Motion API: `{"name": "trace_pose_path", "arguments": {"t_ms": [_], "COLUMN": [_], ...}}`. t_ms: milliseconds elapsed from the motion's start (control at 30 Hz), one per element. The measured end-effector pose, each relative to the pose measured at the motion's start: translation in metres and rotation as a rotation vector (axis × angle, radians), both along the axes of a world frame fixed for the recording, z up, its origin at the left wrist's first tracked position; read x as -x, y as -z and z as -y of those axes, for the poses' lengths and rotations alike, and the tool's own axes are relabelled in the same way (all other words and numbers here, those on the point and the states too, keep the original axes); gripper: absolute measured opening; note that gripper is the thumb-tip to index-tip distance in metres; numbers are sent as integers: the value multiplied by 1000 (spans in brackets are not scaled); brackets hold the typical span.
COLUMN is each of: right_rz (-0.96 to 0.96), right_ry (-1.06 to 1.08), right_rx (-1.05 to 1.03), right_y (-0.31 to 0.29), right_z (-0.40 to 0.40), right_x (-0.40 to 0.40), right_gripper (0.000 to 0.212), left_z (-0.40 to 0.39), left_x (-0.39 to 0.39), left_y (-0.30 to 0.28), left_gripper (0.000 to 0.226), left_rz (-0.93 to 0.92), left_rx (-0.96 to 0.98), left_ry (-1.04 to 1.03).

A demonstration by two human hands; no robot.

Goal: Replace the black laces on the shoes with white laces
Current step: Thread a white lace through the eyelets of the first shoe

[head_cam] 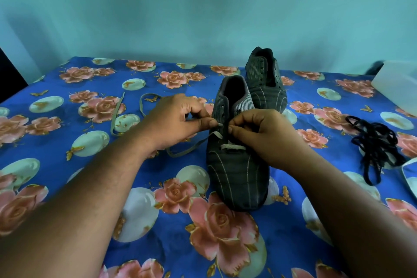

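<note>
Looking down from the head camera, the near shoe (237,160) lies directly under both hands, its long axis running away from the person, toe toward the body and heel opening on the far side of the knuckles. The left hand (178,119) sits just left of the eyelet row and pinches the tip of the white lace (191,148) between thumb and forefinger right at an eyelet; the right hand (266,135) rests over the shoe's right flank, fingers curled and pinching at the tongue edge, though whether it holds lace or fabric I cannot tell. The fingertips nearly meet over the shoe's midline, so the left hand looks nearer the open eyelet. The lace's slack trails out left of the left wrist. The second shoe (265,81) stands beyond both hands, unlaced; the black laces (376,149) lie heaped well right of the right hand.
</note>
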State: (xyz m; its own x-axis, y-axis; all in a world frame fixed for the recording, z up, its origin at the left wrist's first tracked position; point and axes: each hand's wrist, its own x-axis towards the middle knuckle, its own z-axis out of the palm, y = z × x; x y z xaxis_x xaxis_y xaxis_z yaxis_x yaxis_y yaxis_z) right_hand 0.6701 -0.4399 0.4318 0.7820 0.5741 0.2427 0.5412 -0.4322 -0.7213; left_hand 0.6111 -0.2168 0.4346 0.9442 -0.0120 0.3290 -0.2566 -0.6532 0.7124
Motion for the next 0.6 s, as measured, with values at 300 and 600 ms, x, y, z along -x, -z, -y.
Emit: {"name": "trace_pose_path", "arguments": {"t_ms": [300, 600], "right_rz": [-16, -178], "right_ry": [-46, -161], "right_rx": [-6, -66], "right_y": [3, -1], "right_z": [3, 12], "right_x": [-4, -7], "right_gripper": [14, 16], "left_z": [7, 5], "left_x": [-6, -2], "left_y": [8, 3], "left_gripper": [28, 27], "left_rz": [-105, -110], "left_rx": [94, 146], "left_ry": [102, 108]}}
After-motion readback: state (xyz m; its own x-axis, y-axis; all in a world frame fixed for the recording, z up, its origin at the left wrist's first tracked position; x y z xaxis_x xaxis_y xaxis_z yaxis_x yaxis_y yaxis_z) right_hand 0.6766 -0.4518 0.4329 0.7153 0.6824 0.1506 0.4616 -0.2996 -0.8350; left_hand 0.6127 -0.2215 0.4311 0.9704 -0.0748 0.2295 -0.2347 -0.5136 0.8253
